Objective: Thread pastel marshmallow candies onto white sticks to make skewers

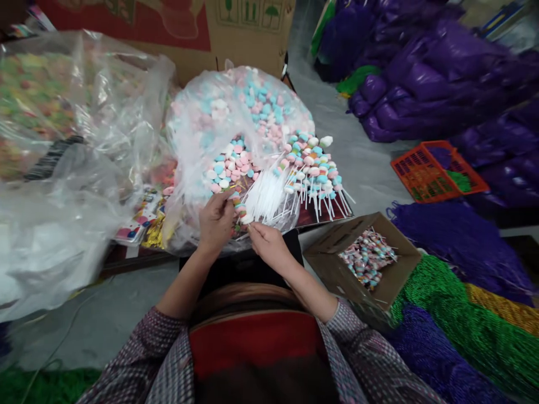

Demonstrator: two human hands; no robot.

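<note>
Pinching at both ends, the two bare hands have a candy skewer between them, right in front of the body! The right hand closes thumb and forefinger at the near end, just by a white candy; the stick itself is mostly hidden there. Over at the far end, the left hand has its fingertips drawn together on the uppermost candies, the skewer slanting across the narrow gap between the hands, far end leaning left.

And this one looks light, hardly any weight at all! The candies seem soft, likely to dent or split under a hard squeeze, perhaps a touch tacky; the thin stick should be stiff but could bend or snap if pushed sideways. Best hold, by my reading: low on the bare stick with one hand, a gentle pinch around a candy's sides with the other.

Moving outward, a spread of white sticks fans out just right of the skewer, and beyond the left fingertips sit loose candies in pink, blue and white, spilling from the mouth of a big clear bag. To the right, a heap of loaded skewers lies with its stick ends pointing toward the body. Lower down, beside the right forearm, a cardboard box stands open with more skewers inside!
</note>
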